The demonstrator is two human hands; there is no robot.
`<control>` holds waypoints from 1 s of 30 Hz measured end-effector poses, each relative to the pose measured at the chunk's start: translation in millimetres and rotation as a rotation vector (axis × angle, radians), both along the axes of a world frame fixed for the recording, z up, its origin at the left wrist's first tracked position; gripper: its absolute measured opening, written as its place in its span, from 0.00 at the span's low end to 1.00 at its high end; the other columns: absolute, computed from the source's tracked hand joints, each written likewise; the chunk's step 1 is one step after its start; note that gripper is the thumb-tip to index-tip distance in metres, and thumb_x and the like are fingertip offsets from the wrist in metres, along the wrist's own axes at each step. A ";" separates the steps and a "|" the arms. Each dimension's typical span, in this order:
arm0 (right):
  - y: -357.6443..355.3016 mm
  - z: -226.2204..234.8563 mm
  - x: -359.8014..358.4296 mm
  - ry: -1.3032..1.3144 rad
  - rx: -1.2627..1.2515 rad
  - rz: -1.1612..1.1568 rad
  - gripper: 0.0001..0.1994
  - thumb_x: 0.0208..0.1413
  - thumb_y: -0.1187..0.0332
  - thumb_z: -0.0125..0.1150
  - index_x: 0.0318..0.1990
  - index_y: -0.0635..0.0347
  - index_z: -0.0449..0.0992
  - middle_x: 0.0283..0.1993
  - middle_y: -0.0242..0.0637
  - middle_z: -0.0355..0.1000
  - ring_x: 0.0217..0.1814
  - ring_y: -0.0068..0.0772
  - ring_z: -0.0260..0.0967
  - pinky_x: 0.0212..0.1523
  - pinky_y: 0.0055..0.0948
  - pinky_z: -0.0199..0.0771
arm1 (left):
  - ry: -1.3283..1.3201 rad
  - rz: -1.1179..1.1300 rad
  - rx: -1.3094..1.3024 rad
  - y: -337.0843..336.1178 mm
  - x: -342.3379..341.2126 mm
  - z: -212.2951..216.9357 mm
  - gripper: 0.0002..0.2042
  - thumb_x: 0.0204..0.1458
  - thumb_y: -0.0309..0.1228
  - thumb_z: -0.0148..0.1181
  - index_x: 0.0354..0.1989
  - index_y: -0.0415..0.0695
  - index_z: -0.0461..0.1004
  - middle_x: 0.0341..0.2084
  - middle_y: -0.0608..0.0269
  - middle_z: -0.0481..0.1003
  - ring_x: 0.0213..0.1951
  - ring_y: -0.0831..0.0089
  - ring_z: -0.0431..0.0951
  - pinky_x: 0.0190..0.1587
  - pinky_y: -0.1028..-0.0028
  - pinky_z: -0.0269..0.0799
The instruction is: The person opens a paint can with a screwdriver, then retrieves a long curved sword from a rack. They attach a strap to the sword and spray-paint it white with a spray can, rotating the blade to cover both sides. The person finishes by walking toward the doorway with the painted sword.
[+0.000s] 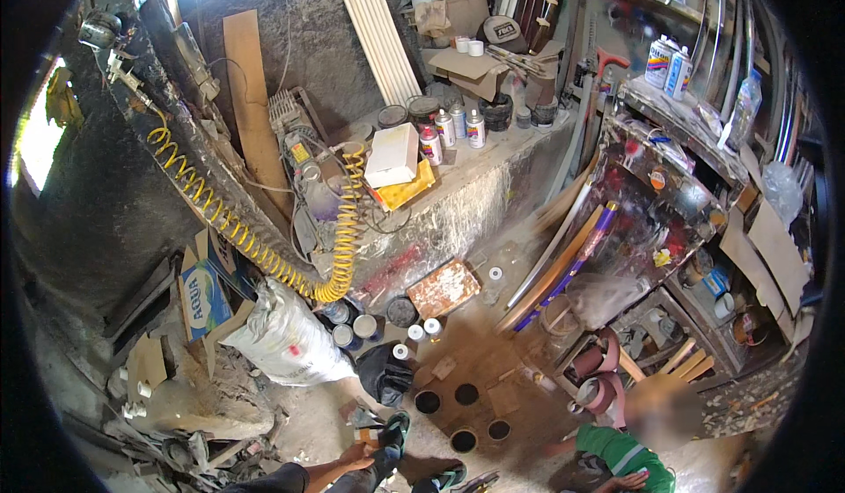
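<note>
My left hand (pixel 356 455) is low in the picture, its dark-sleeved forearm coming in from the lower edge. It lies close against my dark trouser leg (pixel 378 468); its fingers are too small to make out clearly. Just beyond it, a small orange-brown box (pixel 366 435) is on the floor beside my sandalled foot (pixel 396 430). My right hand does not show. Ahead of my feet, several round dark-topped cans or pots (pixel 466 394) stand on a brown-stained patch of floor.
A person in a green shirt (pixel 616 452) crouches at lower right, near pinkish curved pieces (pixel 598 361). A white sack (pixel 289 339) and paint cans (pixel 368 326) stand left of centre. A coiled yellow hose (pixel 341 255) hangs before the ledge (pixel 458 194) with spray cans (pixel 475 129).
</note>
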State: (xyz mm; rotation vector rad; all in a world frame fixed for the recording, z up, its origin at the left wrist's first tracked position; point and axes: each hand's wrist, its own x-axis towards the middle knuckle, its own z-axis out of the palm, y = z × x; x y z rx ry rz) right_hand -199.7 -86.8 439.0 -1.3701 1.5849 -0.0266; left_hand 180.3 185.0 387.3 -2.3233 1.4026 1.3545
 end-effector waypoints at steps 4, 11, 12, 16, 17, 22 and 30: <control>1.3 11.0 15.1 0.042 0.027 -0.011 0.24 0.55 0.64 0.58 0.59 0.59 0.65 0.44 0.51 0.72 0.45 0.41 0.70 0.48 0.39 0.70 | 0.084 0.027 -0.056 -33.1 -11.1 -13.3 0.31 0.45 0.48 0.67 0.59 0.50 0.69 0.46 0.53 0.77 0.46 0.54 0.77 0.52 0.55 0.69; 56.2 -2.2 36.7 0.132 0.142 -0.192 0.24 0.56 0.63 0.58 0.59 0.59 0.65 0.45 0.52 0.73 0.45 0.41 0.71 0.49 0.39 0.70 | 0.212 0.058 -0.277 -50.8 4.4 -39.2 0.33 0.46 0.52 0.68 0.58 0.48 0.70 0.41 0.56 0.80 0.43 0.56 0.78 0.54 0.54 0.67; 72.3 1.4 41.8 0.150 0.168 -0.204 0.24 0.56 0.63 0.58 0.59 0.59 0.65 0.46 0.52 0.73 0.46 0.41 0.71 0.49 0.39 0.70 | 0.323 0.036 -0.338 -49.1 15.6 -45.1 0.34 0.45 0.52 0.69 0.58 0.48 0.70 0.40 0.58 0.80 0.42 0.57 0.79 0.54 0.54 0.67; 140.8 29.9 76.2 0.252 0.329 -0.162 0.24 0.56 0.62 0.59 0.59 0.59 0.65 0.46 0.52 0.73 0.46 0.42 0.71 0.49 0.39 0.70 | 0.421 0.107 -0.179 -35.5 87.1 -70.8 0.31 0.48 0.52 0.63 0.55 0.42 0.70 0.43 0.50 0.77 0.48 0.51 0.76 0.53 0.54 0.68; 148.2 31.6 82.6 0.282 0.370 -0.118 0.24 0.56 0.62 0.59 0.59 0.59 0.65 0.47 0.52 0.73 0.46 0.42 0.71 0.49 0.39 0.70 | 0.373 0.103 -0.147 -33.5 106.1 -79.7 0.29 0.49 0.50 0.63 0.54 0.43 0.71 0.41 0.51 0.77 0.46 0.52 0.76 0.52 0.55 0.69; 123.9 -11.8 91.9 0.304 0.317 0.063 0.18 0.57 0.61 0.57 0.52 0.60 0.71 0.45 0.50 0.75 0.43 0.46 0.74 0.40 0.42 0.73 | 0.076 -0.466 -0.310 -2.7 203.8 -105.4 0.16 0.49 0.42 0.59 0.44 0.49 0.77 0.31 0.54 0.79 0.41 0.58 0.79 0.46 0.61 0.74; 97.1 -111.2 116.4 0.518 -0.683 0.207 0.08 0.56 0.68 0.51 0.28 0.58 0.74 0.20 0.39 0.70 0.20 0.43 0.72 0.18 0.41 0.68 | 0.263 0.415 0.049 -10.5 196.9 -85.2 0.16 0.47 0.30 0.64 0.46 0.40 0.74 0.30 0.53 0.80 0.34 0.68 0.81 0.37 0.67 0.76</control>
